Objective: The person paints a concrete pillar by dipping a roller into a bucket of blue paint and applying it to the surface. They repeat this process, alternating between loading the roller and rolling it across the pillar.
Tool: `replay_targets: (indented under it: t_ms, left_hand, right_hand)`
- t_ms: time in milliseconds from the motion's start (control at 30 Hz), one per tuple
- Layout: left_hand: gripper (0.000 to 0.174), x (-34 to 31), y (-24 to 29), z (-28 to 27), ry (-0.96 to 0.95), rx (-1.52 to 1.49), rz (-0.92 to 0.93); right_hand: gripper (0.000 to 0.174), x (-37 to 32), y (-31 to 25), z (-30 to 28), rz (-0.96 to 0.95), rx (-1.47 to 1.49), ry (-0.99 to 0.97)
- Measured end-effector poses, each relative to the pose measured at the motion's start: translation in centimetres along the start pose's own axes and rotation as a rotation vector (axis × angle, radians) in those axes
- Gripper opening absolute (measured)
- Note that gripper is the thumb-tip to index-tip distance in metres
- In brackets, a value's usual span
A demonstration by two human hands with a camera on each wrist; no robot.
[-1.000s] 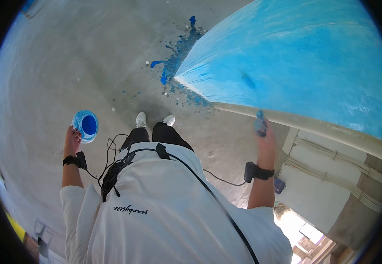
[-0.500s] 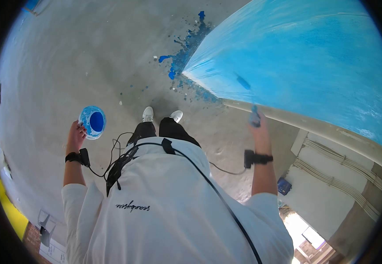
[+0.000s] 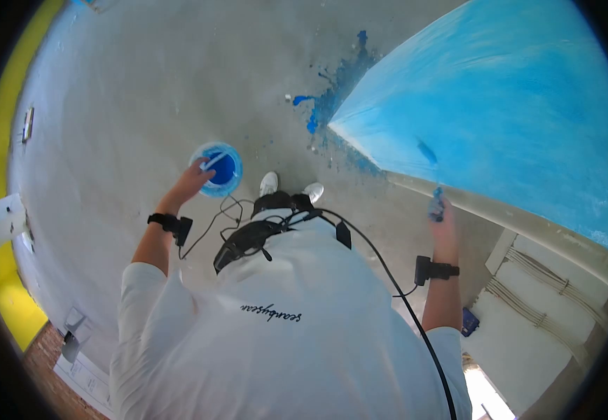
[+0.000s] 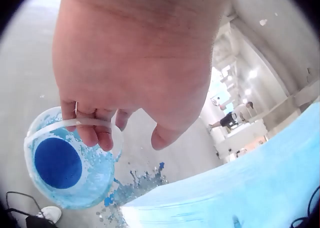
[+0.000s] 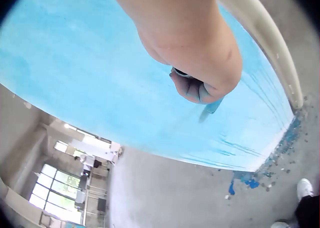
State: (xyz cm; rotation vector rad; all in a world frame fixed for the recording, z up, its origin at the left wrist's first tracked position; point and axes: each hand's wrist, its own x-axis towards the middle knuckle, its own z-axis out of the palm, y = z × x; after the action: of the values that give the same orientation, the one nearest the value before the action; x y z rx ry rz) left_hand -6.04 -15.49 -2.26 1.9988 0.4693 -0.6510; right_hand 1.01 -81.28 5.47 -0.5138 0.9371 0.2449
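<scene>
A person in a white T-shirt [image 3: 283,336] stands over a bare concrete floor [image 3: 129,91], seen from overhead, both arms raised away from the body. The left arm is bent at the elbow and reaches toward ten o'clock. A black wrist camera [image 3: 171,224] is strapped on, its cable trailing back to the chest. The left hand [image 3: 190,183] has its fingers hooked round the thin white bail handle [image 4: 75,123] of a paint pail [image 3: 218,169]. The pail hangs below the knuckles, round, white-rimmed and holding deep blue paint.

The right arm rises toward two o'clock with a second wrist camera [image 3: 433,269] on it. The right hand [image 3: 440,213] is closed in a fist round a paintbrush [image 3: 436,199], its fingers smeared blue. The brush tip points at the lower edge of a blue-painted wall [image 3: 514,119]; whether it touches cannot be told.

White shoes [image 3: 269,183] show just beside the pail, toward three o'clock. Beyond them, at twelve o'clock, blue paint splatter [image 3: 332,98] marks the floor at the wall's corner. A cream ledge [image 3: 528,224] borders the painted surface, and a yellow wall [image 3: 10,301] stands far off at nine o'clock.
</scene>
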Motion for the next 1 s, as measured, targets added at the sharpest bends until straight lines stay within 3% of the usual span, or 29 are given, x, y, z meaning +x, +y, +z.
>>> replay_targets:
  t_ms: [33, 67, 133, 167, 200, 233, 300, 400, 500, 667, 733, 800, 1000]
  left_hand:
    - [0.060, 0.6, 0.7, 0.4, -0.073, 0.040, 0.026]
    - [0.062, 0.8, 1.5, 1.1, -0.119, -0.038, 0.052]
    - [0.067, 1.1, 4.4, 1.6, -0.244, -0.047, 0.073]
    - [0.060, 2.3, 3.7, 2.6, -0.199, 0.047, 0.264]
    - [0.061, 1.9, 6.0, 2.7, -0.189, 0.196, 0.214]
    - [0.059, 2.5, 6.2, 3.4, -0.200, 0.138, 0.246]
    - [0.064, 0.3, 11.5, 1.6, -0.314, 0.122, 0.075]
    - [0.057, -0.5, 14.7, 2.3, -0.322, 0.309, 0.134]
    - [0.055, -2.3, 16.4, 3.1, -0.290, 0.362, 0.203]
    - [0.054, -1.3, 18.2, 4.0, -0.263, 0.355, 0.188]
    - [0.051, 0.1, 17.8, 4.5, -0.228, 0.420, 0.259]
    - [0.048, -0.3, 16.8, 5.5, -0.206, 0.440, 0.364]
    - [0.041, -1.4, 19.7, 6.7, -0.042, 0.544, 0.442]
  right_hand:
    - [0.011, 1.3, 0.1, 0.3, 0.003, -0.007, 0.077]
    - [0.010, 1.0, 1.6, 2.7, -0.154, -0.183, 0.337]
    - [0.010, 4.4, 0.7, 0.5, -0.120, -0.108, 0.228]
    - [0.009, 5.7, 0.1, -0.3, -0.074, -0.078, 0.163]
    - [0.009, 5.2, -0.3, 0.1, -0.087, -0.048, 0.144]
    - [0.009, 4.0, -0.7, 0.0, -0.098, -0.020, 0.135]
    - [0.009, -0.3, -0.5, 0.8, -0.093, 0.029, 0.078]
    - [0.009, -7.0, -2.1, 0.0, -0.033, 0.098, -0.163]
    - [0.009, -14.1, -2.6, -0.1, -0.047, 0.168, -0.211]
    - [0.006, -7.4, -0.2, -2.5, -0.069, 0.101, -0.127]
    - [0.003, -4.9, 1.0, -0.3, -0.129, 0.003, 0.033]
    - [0.002, -1.1, 1.9, -1.2, -0.144, 0.054, -0.085]
    - [0.014, -4.4, 1.6, -2.2, -0.081, 0.070, -0.094]
